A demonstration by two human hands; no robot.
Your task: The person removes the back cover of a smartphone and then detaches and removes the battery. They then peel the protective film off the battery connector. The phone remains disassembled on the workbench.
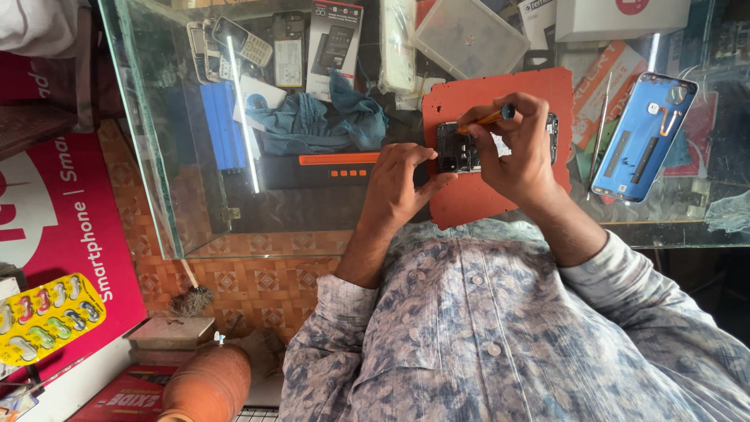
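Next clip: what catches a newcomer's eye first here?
At centre, an opened phone lies on a red-orange work mat on a glass counter; the left hand steadies it while the right hand holds an orange-handled tool to it. To the right lies a blue phone back cover.

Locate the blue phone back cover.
In the head view, the blue cover lies on the glass counter, right of the red mat, beside the tweezers.

A glass counter (203, 211) is carrying a red mat (476, 199) near its front edge, a teal cloth (320, 121) lying just beside it.
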